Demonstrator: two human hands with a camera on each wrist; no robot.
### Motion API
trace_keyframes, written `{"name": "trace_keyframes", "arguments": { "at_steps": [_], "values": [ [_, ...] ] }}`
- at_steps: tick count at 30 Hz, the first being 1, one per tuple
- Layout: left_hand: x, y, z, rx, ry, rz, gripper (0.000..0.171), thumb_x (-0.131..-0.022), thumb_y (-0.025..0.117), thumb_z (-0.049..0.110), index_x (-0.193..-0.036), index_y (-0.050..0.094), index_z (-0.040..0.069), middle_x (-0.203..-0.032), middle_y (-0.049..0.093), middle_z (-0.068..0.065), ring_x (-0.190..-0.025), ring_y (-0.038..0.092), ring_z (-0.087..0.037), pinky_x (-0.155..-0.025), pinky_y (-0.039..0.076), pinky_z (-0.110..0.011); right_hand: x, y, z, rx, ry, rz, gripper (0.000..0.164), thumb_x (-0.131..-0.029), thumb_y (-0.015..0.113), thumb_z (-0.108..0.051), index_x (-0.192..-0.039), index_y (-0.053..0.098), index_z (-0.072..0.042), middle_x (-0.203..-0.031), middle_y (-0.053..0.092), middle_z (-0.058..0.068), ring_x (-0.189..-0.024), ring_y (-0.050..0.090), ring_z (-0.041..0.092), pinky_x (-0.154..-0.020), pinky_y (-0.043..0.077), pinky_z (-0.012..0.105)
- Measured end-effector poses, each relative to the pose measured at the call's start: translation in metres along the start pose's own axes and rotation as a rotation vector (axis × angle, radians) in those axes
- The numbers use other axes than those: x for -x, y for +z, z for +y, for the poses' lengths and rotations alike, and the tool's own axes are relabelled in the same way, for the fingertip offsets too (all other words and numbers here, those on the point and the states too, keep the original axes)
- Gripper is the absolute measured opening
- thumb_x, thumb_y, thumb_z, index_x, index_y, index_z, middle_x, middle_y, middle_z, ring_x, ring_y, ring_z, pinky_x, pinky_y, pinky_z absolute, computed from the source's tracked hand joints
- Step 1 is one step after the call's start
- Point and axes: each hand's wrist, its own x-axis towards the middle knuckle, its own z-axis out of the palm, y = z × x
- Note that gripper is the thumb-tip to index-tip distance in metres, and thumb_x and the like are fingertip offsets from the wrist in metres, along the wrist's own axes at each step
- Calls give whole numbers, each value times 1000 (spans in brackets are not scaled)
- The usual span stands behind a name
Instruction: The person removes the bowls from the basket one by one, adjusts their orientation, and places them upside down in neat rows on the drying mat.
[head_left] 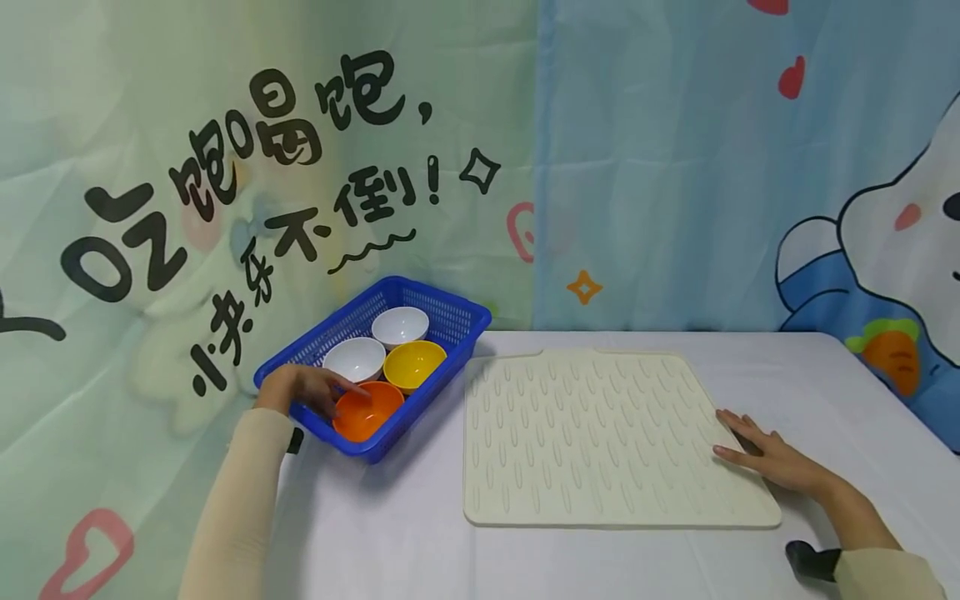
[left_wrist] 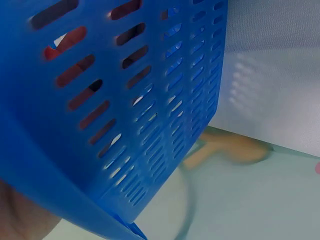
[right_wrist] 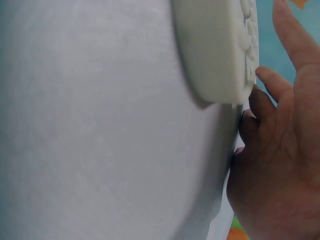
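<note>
Basket (head_left: 450, 317) has orange bowl (head_left: 371, 418) at near corner, left hand (head_left: 311, 388) at bowl, can't tell if pinching; right hand (head_left: 776, 460), spread, gripping nothing, touches mat's (head_left: 600, 442) right edge, probably steadying it.

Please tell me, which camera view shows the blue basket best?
The head view, because nearly the whole blue basket is visible, only partly hidden by the left hand. The left wrist view shows a slotted wall closely, cut off by the frame; the right wrist view shows none.
</note>
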Motion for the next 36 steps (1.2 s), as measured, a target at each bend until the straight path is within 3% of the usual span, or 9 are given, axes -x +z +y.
{"name": "trace_keyframes", "arguments": {
  "at_steps": [6,11,23,26,30,33,36],
  "values": [
    [0,0,3,-29,-23,-2,55,-83,60,-11,-132,52,12,-135,40,-23,-99,50,-25,-79,51,-29,0,2,3,-5,19,-7,82,-90,56,-34,-142,9,9,-140,-7,39,-127,-18,52,-94,-21,65],
    [3,-2,5,17,-43,6,53,-82,58,-12,-131,54,11,-133,43,-21,-102,51,-26,-79,52,-31,0,2,3,-32,44,-18,79,-93,52,-36,-142,8,7,-141,-10,38,-126,-20,51,-93,-22,63],
    [20,-9,12,-75,31,17,55,-79,54,-8,-131,54,13,-138,36,-21,-108,48,-29,-90,46,-37,-2,-4,-1,-44,96,-25,77,-95,46,-41,-144,5,2,-141,-12,36,-125,-21,51,-91,-18,68],
    [28,-12,14,-93,48,38,56,-78,55,-2,-132,53,13,-133,42,-20,-103,52,-27,-90,46,-38,-3,-6,-2,-34,100,-32,76,-95,46,-41,-144,8,4,-141,-7,37,-126,-17,53,-92,-11,71],
    [39,-15,20,-133,103,88,59,-76,57,7,-134,49,10,-123,49,-18,-96,55,-29,-87,48,-38,-5,-15,-8,41,109,-22,73,-97,40,-43,-140,16,11,-139,9,41,-125,5,59,-92,13,72],
    [48,-16,31,-162,188,109,60,-76,56,9,-136,47,8,-121,50,-19,-92,55,-30,-84,49,-38,-8,-29,-21,98,88,34,71,-98,36,-44,-137,23,14,-135,23,41,-120,20,60,-88,26,70],
    [56,-13,49,-176,282,96,57,-80,53,9,-137,45,8,-124,50,-18,-91,56,-27,-83,50,-39,-14,-42,-48,132,16,143,68,-97,39,-43,-136,29,12,-134,29,40,-120,25,58,-86,27,70]
  ]
}}
